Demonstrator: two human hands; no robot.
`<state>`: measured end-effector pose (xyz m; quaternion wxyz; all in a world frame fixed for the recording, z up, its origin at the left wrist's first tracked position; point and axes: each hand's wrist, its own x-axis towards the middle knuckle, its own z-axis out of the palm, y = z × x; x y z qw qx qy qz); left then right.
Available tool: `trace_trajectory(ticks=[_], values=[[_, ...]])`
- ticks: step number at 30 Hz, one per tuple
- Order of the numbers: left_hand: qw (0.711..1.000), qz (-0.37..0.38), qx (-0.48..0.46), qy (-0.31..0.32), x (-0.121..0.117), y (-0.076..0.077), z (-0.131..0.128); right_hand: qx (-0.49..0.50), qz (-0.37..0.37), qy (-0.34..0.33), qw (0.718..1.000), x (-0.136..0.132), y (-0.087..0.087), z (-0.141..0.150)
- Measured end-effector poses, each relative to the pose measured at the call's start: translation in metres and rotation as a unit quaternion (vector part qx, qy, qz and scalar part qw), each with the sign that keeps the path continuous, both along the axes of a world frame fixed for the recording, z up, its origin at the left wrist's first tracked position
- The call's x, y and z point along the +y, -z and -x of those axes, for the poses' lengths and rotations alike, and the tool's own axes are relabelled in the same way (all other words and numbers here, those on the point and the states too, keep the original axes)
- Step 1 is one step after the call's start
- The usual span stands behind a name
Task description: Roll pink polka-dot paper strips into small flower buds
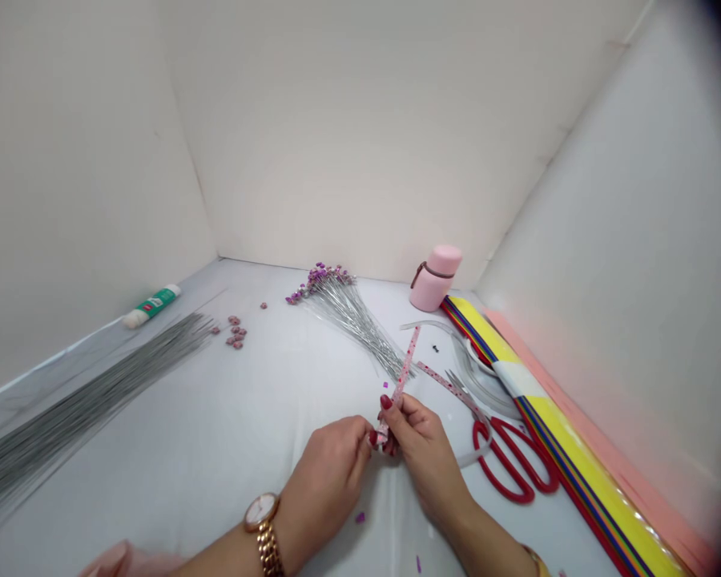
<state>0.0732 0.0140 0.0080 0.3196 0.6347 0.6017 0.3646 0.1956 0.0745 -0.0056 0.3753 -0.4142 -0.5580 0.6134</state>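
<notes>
Here we are inside a white-walled booth, looking down on a white work surface. Along the left lies a long sheaf of grey wires, and down the right runs a stack of yellow, red and blue paper strips, with salmon paper against the wall. At the back, a fan of beaded wire stems spreads out, tipped in purple.

Now to the action: the left hand and the right hand are close together at front centre, both narrowly pinched on the lower end of a pink-dotted stem. That stem stands tilted up above the surface, its top leaning away from the person. A dotted pink ribbon lies just beyond the right hand, over red-handled scissors. Further back sit a pink bottle and a green glue tube. A gold wristwatch circles the left wrist. Small pink flowers dot the surface, and purple scraps lie near the hands!
</notes>
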Motion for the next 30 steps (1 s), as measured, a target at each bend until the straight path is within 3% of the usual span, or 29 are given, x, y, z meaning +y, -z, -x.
trace_trajectory(ticks=[6, 14, 25, 30], values=[[0.996, 0.023, -0.088, 0.008, 0.0009, -0.0002, -0.0032, 0.0, 0.017, -0.031, 0.999, -0.0003, -0.0002, -0.0008], [0.971, 0.076, -0.227, -0.01, 0.0065, 0.0023, -0.0003, -0.021, -0.018, 0.004, 1.0, 0.0009, -0.0007, -0.0027], [0.996, -0.016, -0.075, -0.035, 0.0032, -0.0069, -0.001, -0.05, -0.043, -0.015, 0.998, -0.0003, -0.0057, -0.0036], [0.995, 0.022, -0.097, -0.02, 0.0033, -0.0023, -0.0009, -0.001, -0.034, 0.021, 0.999, 0.0002, -0.0008, -0.0017]])
